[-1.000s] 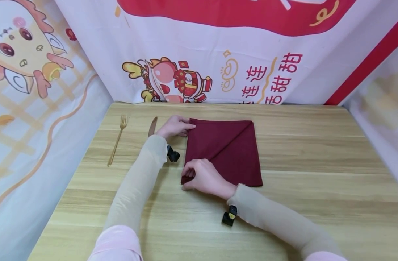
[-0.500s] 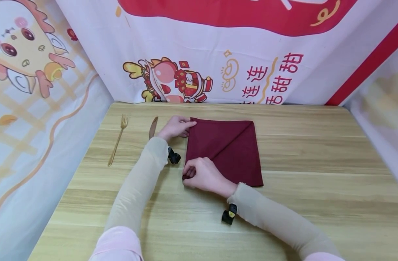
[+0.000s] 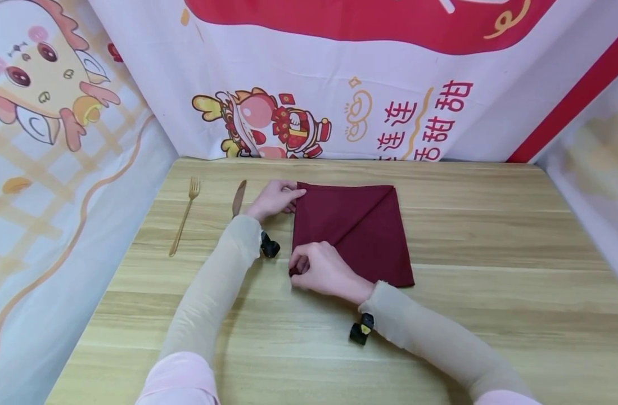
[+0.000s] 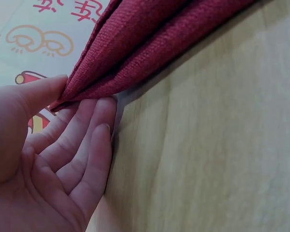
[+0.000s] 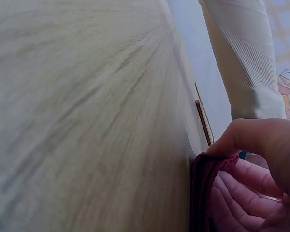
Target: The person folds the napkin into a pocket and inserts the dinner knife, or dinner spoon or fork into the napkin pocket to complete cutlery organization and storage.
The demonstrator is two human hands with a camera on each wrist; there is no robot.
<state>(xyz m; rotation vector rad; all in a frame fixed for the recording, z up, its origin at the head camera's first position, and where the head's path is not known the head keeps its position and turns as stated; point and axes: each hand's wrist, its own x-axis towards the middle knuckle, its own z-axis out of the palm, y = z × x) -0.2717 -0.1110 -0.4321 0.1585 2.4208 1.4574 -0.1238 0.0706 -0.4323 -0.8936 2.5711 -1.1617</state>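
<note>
A dark red cloth napkin (image 3: 369, 242), folded into a square with a diagonal fold across its top, lies on the wooden table. My left hand (image 3: 275, 199) pinches its far left corner; in the left wrist view the thumb and fingers (image 4: 89, 140) hold the gathered layers of the napkin (image 4: 135, 43). At the near left corner, my right hand (image 3: 326, 270) pinches the cloth between thumb and curled fingers. The right wrist view shows the layered napkin edge (image 5: 208, 179) in that grip, close to the tabletop.
A gold fork (image 3: 184, 216) lies at the left of the table (image 3: 491, 253). Between it and my left hand is a knife (image 3: 239, 197), its lower part hidden behind the wrist. A printed cloth backdrop (image 3: 415, 73) hangs along the far edge.
My right hand has moved slightly right and away from me with the napkin's near corner, and the near edge has shifted with it. My left hand stays almost in place.
</note>
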